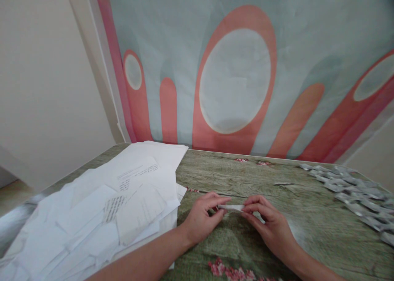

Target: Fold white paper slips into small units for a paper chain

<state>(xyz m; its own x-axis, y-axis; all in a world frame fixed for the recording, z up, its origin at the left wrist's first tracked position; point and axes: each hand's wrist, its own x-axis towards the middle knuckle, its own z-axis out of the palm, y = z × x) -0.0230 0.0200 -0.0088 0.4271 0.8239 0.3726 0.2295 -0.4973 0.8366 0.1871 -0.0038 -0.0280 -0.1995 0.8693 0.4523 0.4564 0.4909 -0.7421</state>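
A narrow folded strip of white paper [232, 207] spans the gap between my hands, just above the table. My left hand [205, 215] pinches its left end between thumb and fingers. At the other end, the thumb and fingertips of my right hand [269, 219] are closed on the strip. Left of my left hand spreads a large heap of loose white paper sheets [92, 207], some with printed text. Off to the right lies a group of folded paper pieces [353, 190], greyish and set in overlapping rows.
The table [246, 178] has a green wood-grain cover with pink flower prints. Behind its far edge hangs a grey-blue backdrop [181, 38] with red and orange rounded shapes. A pale wall [46, 67] stands at the left.
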